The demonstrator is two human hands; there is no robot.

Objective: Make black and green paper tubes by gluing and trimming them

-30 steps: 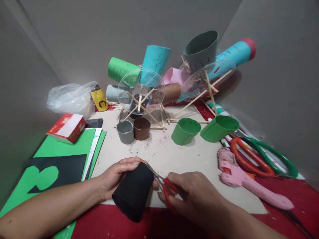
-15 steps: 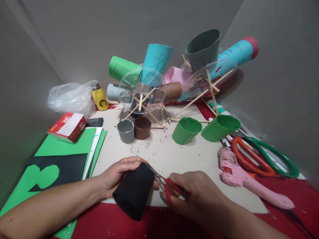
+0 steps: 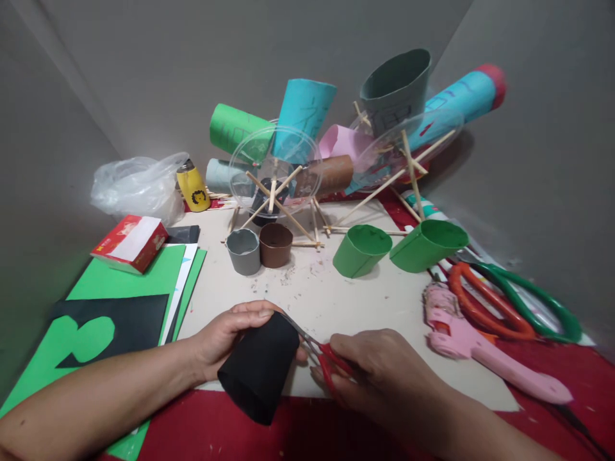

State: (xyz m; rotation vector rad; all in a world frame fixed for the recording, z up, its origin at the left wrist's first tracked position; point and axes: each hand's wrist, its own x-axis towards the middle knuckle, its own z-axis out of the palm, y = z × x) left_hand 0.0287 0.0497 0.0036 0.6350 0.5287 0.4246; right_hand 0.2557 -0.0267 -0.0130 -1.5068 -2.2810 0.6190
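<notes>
My left hand [image 3: 235, 339] is closed around a black paper tube [image 3: 262, 365], tilted with its open end toward me. The thumb lies along the far rim, and fingertips show at the tube's right side. My right hand [image 3: 369, 365] grips a small pair of scissors [image 3: 331, 365] by the red handles. Their metal blades reach to the tube's far rim, close to my left thumb; part of the blades is hidden by the tube. Beyond my hands stand a short grey paper cup [image 3: 243, 256], a brown paper cup [image 3: 276, 250] and two green paper tubes [image 3: 360, 256].
At the back stands a wheel model [image 3: 273, 186] of clear discs, wooden sticks and coloured tubes. A pink glue gun [image 3: 494, 362] and big scissors [image 3: 533, 307] lie right. Left are green sheets [image 3: 144, 275], a red box [image 3: 129, 243], a plastic bag [image 3: 139, 192] and a yellow bottle [image 3: 193, 189].
The scissor handles and my right hand have shifted very slightly to the right. My left hand and the black tube stay nearly still. The view has moved a little.
</notes>
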